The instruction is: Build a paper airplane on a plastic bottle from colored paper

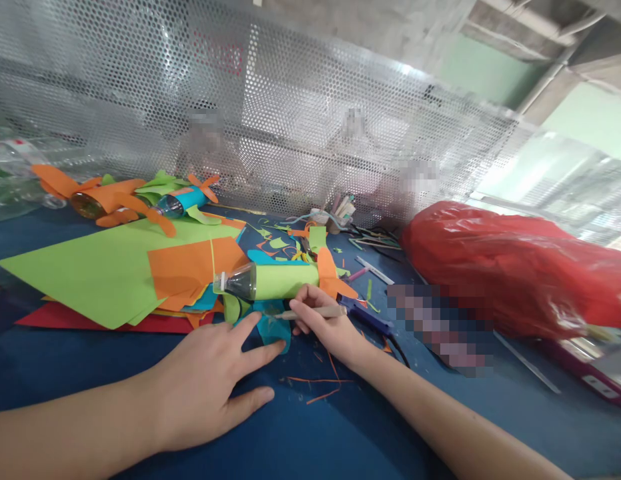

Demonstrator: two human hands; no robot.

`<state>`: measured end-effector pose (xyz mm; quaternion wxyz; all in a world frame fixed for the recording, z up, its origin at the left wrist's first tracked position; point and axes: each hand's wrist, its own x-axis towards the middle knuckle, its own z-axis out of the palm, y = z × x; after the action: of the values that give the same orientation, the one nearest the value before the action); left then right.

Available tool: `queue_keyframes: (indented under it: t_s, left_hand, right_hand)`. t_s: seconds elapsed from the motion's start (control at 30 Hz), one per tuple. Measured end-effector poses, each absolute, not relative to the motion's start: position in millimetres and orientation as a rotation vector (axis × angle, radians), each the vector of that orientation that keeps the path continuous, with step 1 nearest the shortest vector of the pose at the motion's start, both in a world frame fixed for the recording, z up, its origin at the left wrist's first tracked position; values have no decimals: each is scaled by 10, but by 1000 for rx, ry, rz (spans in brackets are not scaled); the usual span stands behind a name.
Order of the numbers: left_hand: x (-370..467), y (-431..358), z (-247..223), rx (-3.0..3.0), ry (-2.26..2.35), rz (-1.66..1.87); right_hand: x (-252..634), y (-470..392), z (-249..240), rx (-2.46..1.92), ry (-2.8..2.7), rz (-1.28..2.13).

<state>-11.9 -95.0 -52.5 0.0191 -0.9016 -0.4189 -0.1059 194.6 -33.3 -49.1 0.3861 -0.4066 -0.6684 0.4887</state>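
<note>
My left hand (217, 373) lies with its fingers spread, two fingertips pressing on a small blue piece (274, 337) on the table. In my right hand (325, 327) a slim beige pen (327, 311) is gripped, its tip over that blue piece. Just beyond my hands a plastic bottle (243, 282) lies on its side, wrapped in light green paper (285, 281). Orange paper blades (331, 273) stand at its right end, and a blue paper fin (275, 258) shows along its far side.
Coloured paper sheets (110, 267) are stacked at left, with orange (110, 200) and blue (183, 200) wrapped bottles behind. A purple-blue glue gun (367, 317) lies right of my hand. Paper scraps (277, 243) litter the back. A red plastic bag (510, 260) bulges at right before a perforated metal screen (290, 100).
</note>
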Motion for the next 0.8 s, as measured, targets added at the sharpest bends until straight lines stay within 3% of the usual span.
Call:
queue_keyframes:
  t_s: [0.8]
  left_hand:
    - [-95, -958, -463, -2803, -1311, -189]
  right_hand:
    - [1946, -316, -537, -1062, -1817, 1170]
